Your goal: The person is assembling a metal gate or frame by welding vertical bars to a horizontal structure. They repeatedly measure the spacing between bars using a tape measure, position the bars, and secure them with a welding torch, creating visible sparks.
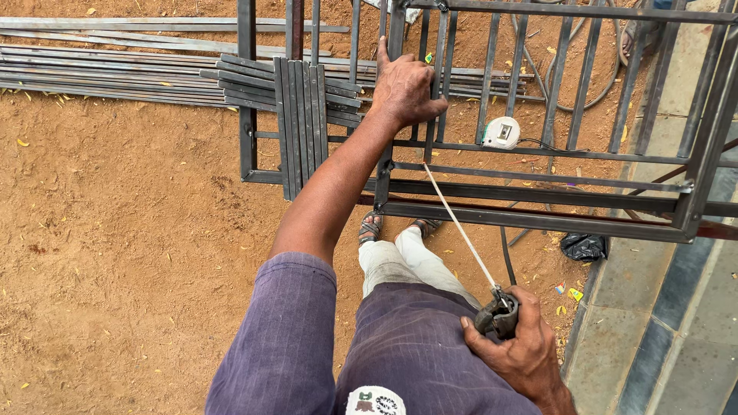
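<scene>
Gripping grille bar [393,46] w/ left hand [405,86]; right hand [523,346] clamped on electrode holder [498,315].

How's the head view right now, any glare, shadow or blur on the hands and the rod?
Head view: soft even daylight, no hard shadows or glare; left hand on the metal frame and right hand holding the rod are sharp; straight bars bend slightly near the edges.
</scene>
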